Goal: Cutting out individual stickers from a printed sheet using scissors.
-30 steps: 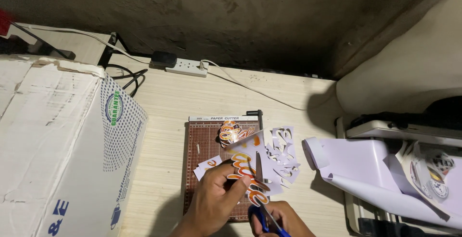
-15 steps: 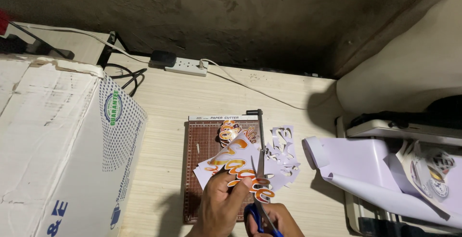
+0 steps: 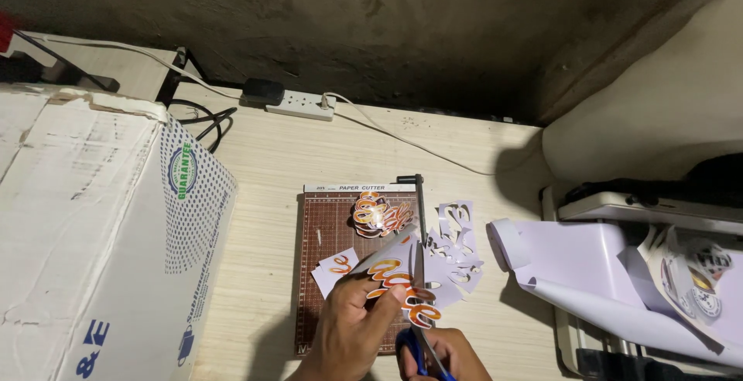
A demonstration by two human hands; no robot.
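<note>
Several things filled the desk, and the biggest was the white cardboard box (image 3: 101,234) at the left of the frame, with the pale wooden table (image 3: 263,273) under everything. At the right lay a curled white sheet (image 3: 588,273), and in the lower middle sat the brown paper cutter (image 3: 325,249), holding a finished orange cut-out (image 3: 381,215) at its top. Right of the cutter was a pile of white paper scraps (image 3: 457,249). The left hand (image 3: 348,334) pinched a printed sheet with orange letters (image 3: 398,280) just above the cutter's lower part, fingers closed on its left edge. The right hand (image 3: 445,354) was closed around the blue-handled scissors (image 3: 418,327), whose blades stood upright through the sheet beside the letters. I judged the main risk was the blade wandering into the orange print, because the paper hung free and could bend while it was turned. The left fingertips were very near the blades, so a quick snip could nick them. Small loose pieces could also slide off the cutter if the sheet brushed them.
</note>
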